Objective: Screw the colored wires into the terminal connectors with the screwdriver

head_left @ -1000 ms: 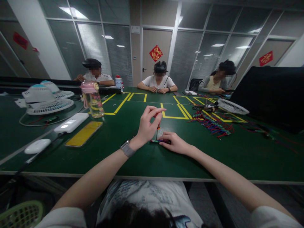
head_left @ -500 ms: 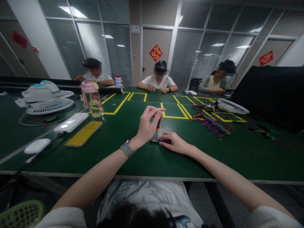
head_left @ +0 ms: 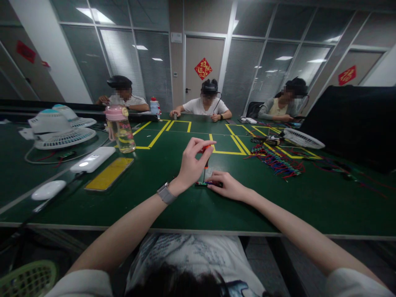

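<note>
My left hand [head_left: 191,163], with a watch on its wrist, pinches the top of a small screwdriver [head_left: 206,161] with a red and black handle. The tool stands upright with its tip down on a small dark circuit board [head_left: 203,184] lying on the green table [head_left: 173,206]. My right hand [head_left: 228,185] rests on the table and presses its fingers on the right end of that board, holding it in place. Part of the board is hidden under these fingers.
To the left lie a yellow phone [head_left: 109,173], a white power bank [head_left: 93,159], a white mouse-like device [head_left: 48,190], a pink-lidded bottle [head_left: 120,129] and small fans [head_left: 60,130]. A bundle of coloured wires [head_left: 276,161] lies at right. Three people sit across the table.
My hands stay nearly still; the left fingers shift slightly on the screwdriver handle. The person opposite has stretched one arm out to the side on the table.
</note>
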`<state>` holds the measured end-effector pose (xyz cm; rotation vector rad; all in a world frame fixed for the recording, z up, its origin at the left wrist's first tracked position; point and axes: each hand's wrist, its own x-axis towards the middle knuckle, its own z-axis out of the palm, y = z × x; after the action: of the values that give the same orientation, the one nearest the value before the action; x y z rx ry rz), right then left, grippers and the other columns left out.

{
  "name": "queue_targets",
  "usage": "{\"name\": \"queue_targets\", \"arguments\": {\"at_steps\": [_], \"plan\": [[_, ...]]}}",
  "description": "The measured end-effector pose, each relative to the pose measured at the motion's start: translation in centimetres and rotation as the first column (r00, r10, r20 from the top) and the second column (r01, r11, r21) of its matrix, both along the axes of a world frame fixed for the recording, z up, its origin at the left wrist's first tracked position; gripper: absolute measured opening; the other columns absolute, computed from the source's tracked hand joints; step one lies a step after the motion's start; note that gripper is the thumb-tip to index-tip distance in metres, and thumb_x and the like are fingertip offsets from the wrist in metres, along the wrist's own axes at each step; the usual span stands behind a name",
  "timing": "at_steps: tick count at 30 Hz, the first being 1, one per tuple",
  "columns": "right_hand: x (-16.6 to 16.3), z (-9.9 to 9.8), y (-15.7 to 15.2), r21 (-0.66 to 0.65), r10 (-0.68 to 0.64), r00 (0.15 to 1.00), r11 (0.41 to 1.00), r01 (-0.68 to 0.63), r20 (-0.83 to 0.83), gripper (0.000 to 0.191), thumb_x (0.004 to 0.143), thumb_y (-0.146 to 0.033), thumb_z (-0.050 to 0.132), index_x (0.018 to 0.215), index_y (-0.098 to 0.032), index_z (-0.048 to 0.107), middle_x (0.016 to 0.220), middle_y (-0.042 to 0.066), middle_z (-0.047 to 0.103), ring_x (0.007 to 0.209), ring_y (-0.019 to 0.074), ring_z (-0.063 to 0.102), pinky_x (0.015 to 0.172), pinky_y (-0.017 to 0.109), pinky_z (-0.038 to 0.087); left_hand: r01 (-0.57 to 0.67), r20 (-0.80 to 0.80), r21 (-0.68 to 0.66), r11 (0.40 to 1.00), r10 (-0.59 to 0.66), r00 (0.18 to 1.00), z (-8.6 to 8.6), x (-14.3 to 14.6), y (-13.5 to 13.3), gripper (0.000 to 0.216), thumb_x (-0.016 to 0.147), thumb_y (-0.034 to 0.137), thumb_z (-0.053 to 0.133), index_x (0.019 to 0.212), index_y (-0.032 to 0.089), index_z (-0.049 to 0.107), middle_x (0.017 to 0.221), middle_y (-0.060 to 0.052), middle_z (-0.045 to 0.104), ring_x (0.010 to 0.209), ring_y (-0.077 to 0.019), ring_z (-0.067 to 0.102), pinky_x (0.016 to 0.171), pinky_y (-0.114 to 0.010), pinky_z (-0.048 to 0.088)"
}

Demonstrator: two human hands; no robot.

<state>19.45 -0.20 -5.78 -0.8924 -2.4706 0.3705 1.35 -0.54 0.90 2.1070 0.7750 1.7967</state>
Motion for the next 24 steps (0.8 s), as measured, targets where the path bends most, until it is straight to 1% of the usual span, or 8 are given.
{"name": "queue_targets", "arguments": {"at_steps": [3, 6, 8, 12, 15, 19, 22, 24], "plan": [[-0.02, 0.01, -0.03, -0.001, 0.001, 1.000, 1.000, -0.001, 0.006, 0.024, 0.092, -0.027, 0.056, 0.106, -0.016, 0.071, 0.087, 0.006, 0.062, 0.074, 0.0149, 0.059, 0.068, 0.026, 0.047, 0.019, -0.008, -0.011, 1.000, -0.019, 1.000, -0.06, -0.09, 0.11, 0.028, 0.098, 0.023, 0.043, 0.112, 0.021, 0.067, 0.107, -0.007, 0.064, 0.099, -0.0154, 0.062, 0.087, -0.029, 0.051], [-0.03, 0.01, -0.06, -0.004, -0.008, 1.000, 1.000, 0.008, 0.005, 0.024, 0.091, -0.027, 0.056, 0.106, -0.015, 0.071, 0.084, 0.005, 0.060, 0.071, 0.0142, 0.058, 0.067, 0.026, 0.046, 0.072, 0.018, -0.036, 0.997, -0.071, 0.997, -0.22, -0.04, 0.28, 0.028, 0.097, 0.021, 0.044, 0.117, 0.020, 0.064, 0.113, -0.007, 0.066, 0.102, -0.0160, 0.063, 0.087, -0.029, 0.051], [-0.01, 0.00, -0.05, -0.003, -0.009, 1.000, 1.000, 0.009, 0.002, 0.024, 0.091, -0.027, 0.057, 0.106, -0.016, 0.071, 0.083, 0.005, 0.059, 0.070, 0.0139, 0.057, 0.066, 0.025, 0.046, 0.071, 0.031, -0.036, 0.997, -0.070, 0.997, -0.24, 0.04, 0.27, 0.025, 0.095, 0.021, 0.048, 0.115, 0.020, 0.064, 0.109, -0.006, 0.066, 0.097, -0.0152, 0.064, 0.082, -0.027, 0.053], [0.06, 0.00, -0.02, 0.004, 0.006, 1.000, 1.000, -0.006, 0.000, 0.024, 0.092, -0.027, 0.056, 0.106, -0.017, 0.071, 0.082, 0.004, 0.059, 0.070, 0.0138, 0.056, 0.066, 0.025, 0.045, -0.012, 0.008, 0.010, 1.000, 0.012, 1.000, -0.08, 0.09, 0.03, 0.017, 0.089, 0.023, 0.059, 0.103, 0.021, 0.069, 0.096, -0.004, 0.058, 0.089, -0.0139, 0.060, 0.076, -0.024, 0.052], [0.09, -0.02, -0.02, 0.007, 0.007, 1.000, 1.000, -0.007, 0.001, 0.024, 0.092, -0.027, 0.056, 0.106, -0.016, 0.071, 0.082, 0.004, 0.059, 0.070, 0.0137, 0.056, 0.067, 0.025, 0.045, -0.031, -0.008, 0.014, 0.999, 0.031, 0.999, -0.05, -0.03, -0.01, 0.018, 0.091, 0.024, 0.056, 0.102, 0.021, 0.070, 0.096, -0.005, 0.056, 0.088, -0.0141, 0.058, 0.076, -0.025, 0.052], [0.07, -0.06, 0.00, 0.002, 0.005, 1.000, 1.000, -0.005, 0.004, 0.024, 0.092, -0.027, 0.056, 0.106, -0.015, 0.071, 0.085, 0.005, 0.060, 0.071, 0.0139, 0.058, 0.066, 0.025, 0.045, 0.062, 0.005, -0.011, 0.998, -0.062, 0.998, -0.33, -0.11, 0.28, 0.029, 0.097, 0.022, 0.042, 0.114, 0.021, 0.065, 0.110, -0.007, 0.062, 0.096, -0.0152, 0.063, 0.085, -0.029, 0.051], [0.03, -0.07, 0.00, 0.003, 0.005, 1.000, 1.000, -0.005, 0.006, 0.024, 0.092, -0.027, 0.056, 0.106, -0.015, 0.071, 0.086, 0.006, 0.061, 0.074, 0.0145, 0.059, 0.067, 0.025, 0.046, 0.107, 0.053, -0.052, 0.993, -0.105, 0.993, -0.44, 0.04, 0.40, 0.027, 0.096, 0.023, 0.045, 0.117, 0.020, 0.063, 0.112, -0.007, 0.066, 0.095, -0.0160, 0.066, 0.083, -0.028, 0.053], [0.00, -0.06, -0.01, 0.003, 0.005, 1.000, 1.000, -0.005, 0.001, 0.024, 0.092, -0.027, 0.056, 0.106, -0.015, 0.071, 0.085, 0.005, 0.061, 0.073, 0.0146, 0.058, 0.067, 0.025, 0.046, 0.090, 0.062, -0.062, 0.994, -0.086, 0.994, -0.34, 0.17, 0.30, 0.024, 0.093, 0.022, 0.052, 0.114, 0.019, 0.064, 0.106, -0.007, 0.068, 0.094, -0.0161, 0.067, 0.081, -0.027, 0.053]]}}
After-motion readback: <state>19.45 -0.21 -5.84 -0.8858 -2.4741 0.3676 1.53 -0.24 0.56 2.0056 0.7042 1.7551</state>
